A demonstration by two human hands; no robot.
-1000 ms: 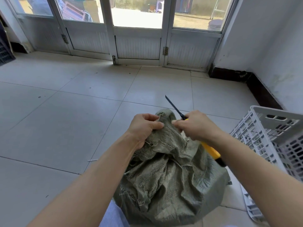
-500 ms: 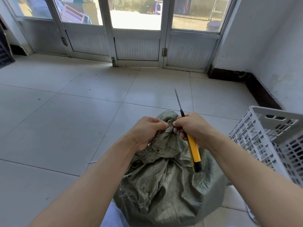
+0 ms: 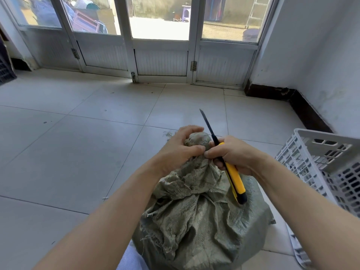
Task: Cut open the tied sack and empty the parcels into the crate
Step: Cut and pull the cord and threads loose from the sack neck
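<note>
Room surroundings
A tiled floor (image 3: 78, 152) is bounded by glazed doors (image 3: 161, 59) and a white wall (image 3: 321, 45) edged with dark skirting (image 3: 303, 108); a ladder (image 3: 253, 12) and purple stool (image 3: 186, 14) are seen outside.

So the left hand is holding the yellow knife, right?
Not quite. The right hand is holding the yellow knife, as the head view shows. The left hand grips the top of the sack.

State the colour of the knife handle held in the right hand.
Yellow with a black end, on the knife handle in the head view.
</note>
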